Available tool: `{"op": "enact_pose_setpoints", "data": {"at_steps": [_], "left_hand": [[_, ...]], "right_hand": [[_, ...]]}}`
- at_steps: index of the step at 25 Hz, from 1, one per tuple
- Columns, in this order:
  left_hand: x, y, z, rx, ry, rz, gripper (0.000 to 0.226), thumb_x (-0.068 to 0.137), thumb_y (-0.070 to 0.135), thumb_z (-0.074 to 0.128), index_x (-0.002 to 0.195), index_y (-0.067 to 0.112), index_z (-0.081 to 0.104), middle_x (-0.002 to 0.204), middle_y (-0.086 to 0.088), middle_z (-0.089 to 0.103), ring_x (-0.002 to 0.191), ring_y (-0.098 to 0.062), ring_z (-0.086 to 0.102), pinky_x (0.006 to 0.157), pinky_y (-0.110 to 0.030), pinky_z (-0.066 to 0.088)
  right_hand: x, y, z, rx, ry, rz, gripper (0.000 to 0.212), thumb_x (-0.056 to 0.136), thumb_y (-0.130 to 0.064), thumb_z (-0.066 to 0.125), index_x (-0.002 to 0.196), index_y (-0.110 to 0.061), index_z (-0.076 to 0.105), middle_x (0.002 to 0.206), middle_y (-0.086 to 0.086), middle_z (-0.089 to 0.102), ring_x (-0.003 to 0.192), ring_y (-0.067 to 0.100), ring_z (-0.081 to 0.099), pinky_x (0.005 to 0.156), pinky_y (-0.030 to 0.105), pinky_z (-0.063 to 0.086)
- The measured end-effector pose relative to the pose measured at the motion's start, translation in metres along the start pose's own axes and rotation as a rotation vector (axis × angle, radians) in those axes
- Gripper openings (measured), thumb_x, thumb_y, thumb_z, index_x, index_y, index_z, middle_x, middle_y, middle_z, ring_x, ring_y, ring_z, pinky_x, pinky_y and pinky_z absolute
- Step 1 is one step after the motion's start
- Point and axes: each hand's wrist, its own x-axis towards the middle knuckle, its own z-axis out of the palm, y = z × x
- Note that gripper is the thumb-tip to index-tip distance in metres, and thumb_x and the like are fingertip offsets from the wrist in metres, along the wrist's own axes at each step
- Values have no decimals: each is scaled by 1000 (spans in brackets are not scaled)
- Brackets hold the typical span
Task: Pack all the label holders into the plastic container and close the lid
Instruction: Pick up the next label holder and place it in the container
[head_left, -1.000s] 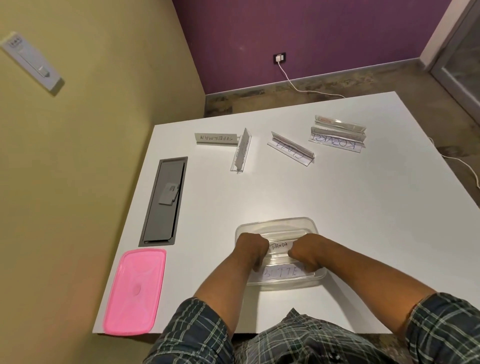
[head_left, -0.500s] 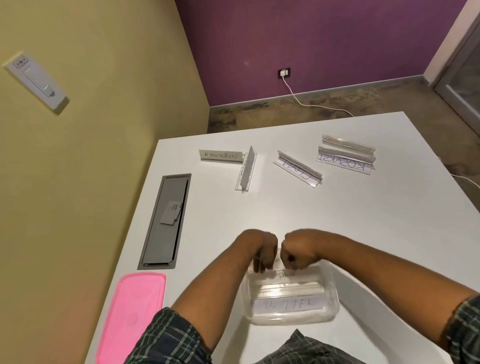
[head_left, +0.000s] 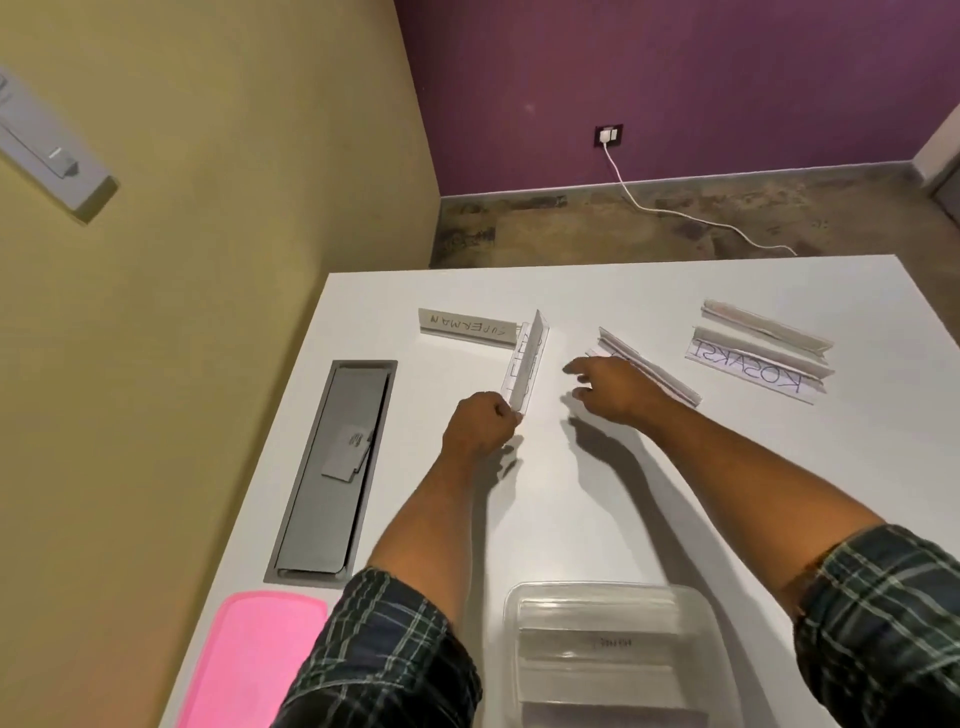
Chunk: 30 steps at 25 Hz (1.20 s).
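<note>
Both hands have left the plastic container (head_left: 613, 649), which now sits near the body with holders inside. The left hand (head_left: 480, 423) pinches the near end of an upright label holder (head_left: 527, 361) on the table (head_left: 597, 493). The right hand (head_left: 615, 387), fingers spread and empty, reaches over the slanted holder (head_left: 670, 382) just beyond it. The pink lid (head_left: 249, 660) lies off, left of the left forearm. Judgement: next pickup under way.

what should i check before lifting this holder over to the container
1. Left hand grips the upright holder at its near end: ok.
2. Right hand free to help: ok, open, beside the slanted holder.
3. Container open: ok, pink lid lies apart.
4. Room inside container: cannot tell, holders already in it.
5. SUPERMAN holder clear of the lift: cannot tell, its end sits close.
</note>
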Motion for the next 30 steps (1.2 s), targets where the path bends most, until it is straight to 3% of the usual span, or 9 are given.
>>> {"op": "enact_pose_setpoints", "data": {"at_steps": [3,5,11,16,20,23,25,27,30], "left_hand": [[23,-4,9,-39,2,-52,39,90,29,68,123,10,66,113,-5,71,101,-26,68,93,-36,53],[37,-4,17,-58,14,-67,45,90,29,69,129,9,63,119,-9,70,105,-29,69,95,-38,53],[54,-6,44,-113,78,-75,14,89,17,62,91,10,74,88,-6,76,88,-28,69,75,-33,54],[55,-3,45,-148,116,-163,12,74,4,50,67,11,57,72,-7,68,75,-33,66,64,-35,55],[41,-1,38,-308,159,-212,11,69,6,54,69,15,62,76,-4,72,74,-27,68,65,-33,57],[27,-2,34,-473,115,-249,18,74,1,51,73,12,66,79,-11,76,71,-23,69,59,-30,54],[17,-2,31,-593,30,-279,20,81,-2,50,76,9,65,82,-19,76,64,-23,71,48,-20,48],[5,-1,28,-643,-60,-299,21,84,-5,49,79,10,62,78,-18,76,58,-19,70,49,-19,45],[-12,1,22,-695,-158,-289,20,88,-8,50,84,10,59,69,-11,75,56,-19,69,56,-25,46]], "right_hand": [[32,-1,13,6,-100,-4,60,99,-17,54,155,-15,36,159,7,40,144,24,41,116,34,33],[47,-3,21,9,-131,0,64,101,-19,52,159,-16,25,162,9,33,147,27,36,117,33,30],[80,-4,49,61,-196,69,68,102,-22,46,161,-24,12,155,11,45,137,34,46,108,36,37],[77,10,56,204,-239,122,78,96,-19,53,161,-29,12,158,4,41,142,26,43,111,33,33],[65,18,51,363,-183,154,78,97,-11,54,162,-18,11,160,7,38,140,28,45,110,32,35],[52,23,45,574,-118,250,73,99,-10,56,160,-10,16,158,12,39,140,28,44,116,39,35],[38,22,42,709,-62,323,64,99,-13,58,155,-9,28,137,15,58,119,30,59,101,42,46],[22,19,37,851,-9,365,49,98,-12,61,142,-8,38,122,18,66,104,33,66,79,39,51],[-2,16,30,1005,13,390,53,98,-11,63,144,-10,37,119,15,69,99,31,69,77,40,54]]}}
